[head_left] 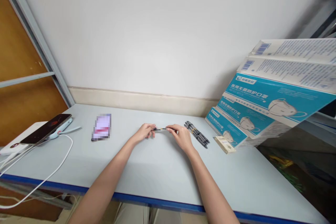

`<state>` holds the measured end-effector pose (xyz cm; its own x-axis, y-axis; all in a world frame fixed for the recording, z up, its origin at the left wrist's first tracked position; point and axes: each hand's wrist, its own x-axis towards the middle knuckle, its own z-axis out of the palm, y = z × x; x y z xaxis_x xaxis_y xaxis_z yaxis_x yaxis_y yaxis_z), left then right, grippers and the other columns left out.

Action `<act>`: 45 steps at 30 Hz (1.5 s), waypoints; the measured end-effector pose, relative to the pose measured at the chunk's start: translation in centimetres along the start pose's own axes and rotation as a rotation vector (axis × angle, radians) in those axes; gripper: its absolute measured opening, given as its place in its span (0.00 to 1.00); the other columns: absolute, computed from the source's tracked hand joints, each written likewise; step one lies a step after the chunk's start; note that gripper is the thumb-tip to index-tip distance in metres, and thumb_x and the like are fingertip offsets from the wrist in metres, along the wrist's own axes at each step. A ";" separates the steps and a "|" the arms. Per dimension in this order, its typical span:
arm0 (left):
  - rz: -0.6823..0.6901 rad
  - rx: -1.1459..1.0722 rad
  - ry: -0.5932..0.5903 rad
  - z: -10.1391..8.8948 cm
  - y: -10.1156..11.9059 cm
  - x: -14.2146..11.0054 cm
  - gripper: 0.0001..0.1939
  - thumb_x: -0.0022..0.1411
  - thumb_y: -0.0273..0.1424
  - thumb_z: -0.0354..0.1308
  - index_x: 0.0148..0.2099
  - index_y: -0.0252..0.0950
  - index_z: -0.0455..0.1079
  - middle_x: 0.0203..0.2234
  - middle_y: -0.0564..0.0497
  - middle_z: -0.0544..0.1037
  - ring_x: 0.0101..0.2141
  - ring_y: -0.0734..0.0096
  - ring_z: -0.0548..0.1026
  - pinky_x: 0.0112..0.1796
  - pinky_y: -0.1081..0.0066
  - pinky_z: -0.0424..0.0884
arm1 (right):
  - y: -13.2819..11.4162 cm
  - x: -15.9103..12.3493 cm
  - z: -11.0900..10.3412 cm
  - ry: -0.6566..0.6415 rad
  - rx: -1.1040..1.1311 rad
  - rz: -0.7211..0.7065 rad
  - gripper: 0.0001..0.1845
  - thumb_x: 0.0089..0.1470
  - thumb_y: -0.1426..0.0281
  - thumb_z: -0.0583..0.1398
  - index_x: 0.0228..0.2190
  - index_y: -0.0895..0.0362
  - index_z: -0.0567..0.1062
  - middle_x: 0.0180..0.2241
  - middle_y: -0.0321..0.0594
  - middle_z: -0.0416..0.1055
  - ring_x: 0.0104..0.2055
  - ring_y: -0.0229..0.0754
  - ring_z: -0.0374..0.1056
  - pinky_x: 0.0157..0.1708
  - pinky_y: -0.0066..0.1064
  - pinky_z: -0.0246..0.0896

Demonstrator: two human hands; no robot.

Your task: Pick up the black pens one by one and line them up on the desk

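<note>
Between my two hands, just above the table, a thin dark pen [160, 129] with a yellowish patch lies roughly level. My left hand [145, 131] is closed on its left end, the fingertips pinching it. On the other end, the thumb and fingers of my right hand [179, 135] are pinched together. To the right of that hand lies a bundle of several dark grey pens [196, 134], side by side and slanting toward me. My fingers hide both ends of the held pen.
Stacked mask boxes [252, 101] lean over the table's right side, with a small cream box [224, 144] before them. A phone with a blurred screen [102, 127] lies left of centre. Farther left, another phone [46, 128] rests on white devices, with a white cable [63, 161] trailing off the blue table edge.
</note>
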<state>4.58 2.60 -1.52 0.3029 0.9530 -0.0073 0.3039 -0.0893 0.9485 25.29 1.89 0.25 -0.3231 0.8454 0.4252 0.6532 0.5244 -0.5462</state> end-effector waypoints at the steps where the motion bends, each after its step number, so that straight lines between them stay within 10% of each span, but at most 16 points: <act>1: 0.012 0.052 -0.012 0.0 -0.1 0.0 0.24 0.57 0.44 0.47 0.39 0.28 0.71 0.18 0.51 0.72 0.15 0.81 0.59 0.18 0.77 0.54 | 0.0 0.0 0.0 -0.009 -0.009 -0.015 0.17 0.55 0.60 0.52 0.34 0.52 0.77 0.35 0.38 0.75 0.31 0.40 0.68 0.33 0.28 0.56; 9: 0.290 0.866 0.229 0.8 1.0 -1.4 0.11 0.62 0.32 0.48 0.40 0.39 0.72 0.34 0.49 0.77 0.33 0.69 0.73 0.32 0.74 0.62 | 0.7 0.0 -0.2 -0.173 -0.115 0.130 0.15 0.55 0.61 0.52 0.36 0.50 0.77 0.34 0.38 0.76 0.36 0.43 0.68 0.36 0.30 0.55; 16: 0.374 0.904 0.288 2.3 1.3 -1.5 0.13 0.64 0.36 0.44 0.45 0.39 0.67 0.35 0.50 0.76 0.35 0.72 0.74 0.33 0.76 0.63 | -1.0 -0.3 1.0 -0.138 -0.125 -0.042 0.19 0.59 0.60 0.45 0.45 0.53 0.69 0.39 0.41 0.72 0.43 0.42 0.64 0.45 0.35 0.49; 23: -0.100 0.948 0.591 -2.4 0.6 -1.5 0.19 0.65 0.43 0.37 0.45 0.37 0.63 0.31 0.49 0.77 0.32 0.67 0.74 0.31 0.73 0.61 | 0.7 0.6 -1.0 0.077 -0.140 0.276 0.31 0.55 0.47 0.42 0.21 0.57 0.68 0.22 0.39 0.69 0.27 0.41 0.63 0.28 0.28 0.51; 45: -0.219 1.092 0.421 -2.8 -0.4 -1.4 0.21 0.65 0.39 0.36 0.38 0.35 0.67 0.36 0.44 0.75 0.35 0.65 0.73 0.34 0.70 0.62 | 0.5 0.5 -2.2 0.101 -0.391 0.570 0.28 0.52 0.52 0.47 0.26 0.57 0.78 0.25 0.52 0.73 0.31 0.50 0.69 0.29 0.34 0.55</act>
<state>1.53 2.08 -1.01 -0.1096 0.9806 0.1626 0.9825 0.0821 0.1672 26.97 2.35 1.75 0.1958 0.9545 0.2251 0.9067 -0.0888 -0.4123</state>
